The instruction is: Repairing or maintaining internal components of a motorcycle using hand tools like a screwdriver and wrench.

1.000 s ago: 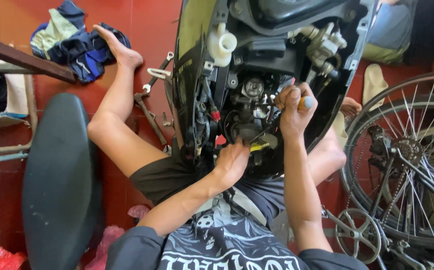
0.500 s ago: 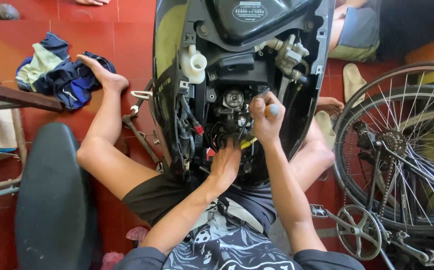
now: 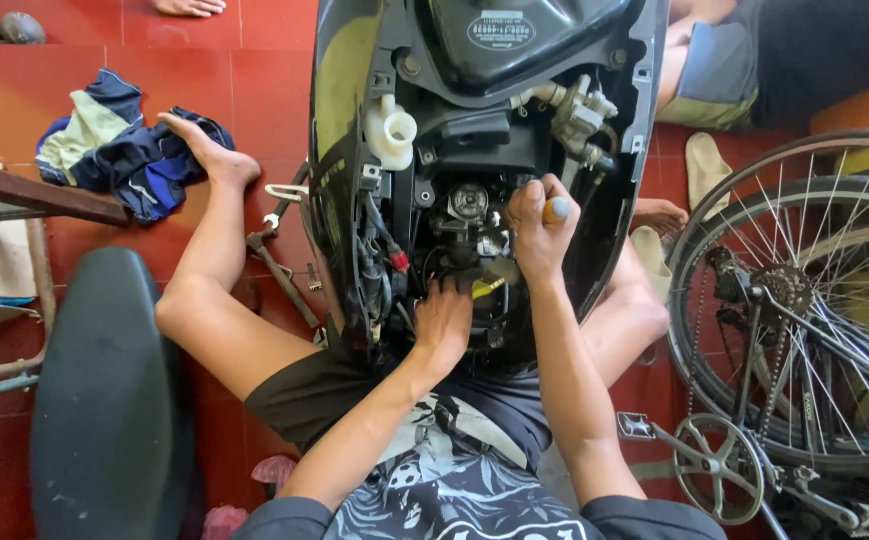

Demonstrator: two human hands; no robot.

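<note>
Two hands, one screwdriver (image 3: 557,209), one bicycle wheel (image 3: 804,300).

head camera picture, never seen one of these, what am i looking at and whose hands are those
The camera sits on a person's head and looks down, so the two arms belong to the wearer, who sits on a red tiled floor. In front is the opened body of a scooter with its engine parts exposed. The right hand grips a tool with an orange handle; the left hand reaches among the wiring below. A bicycle wheel stands to the right, a black seat lies to the left, and crumpled clothes lie by one foot.
</note>
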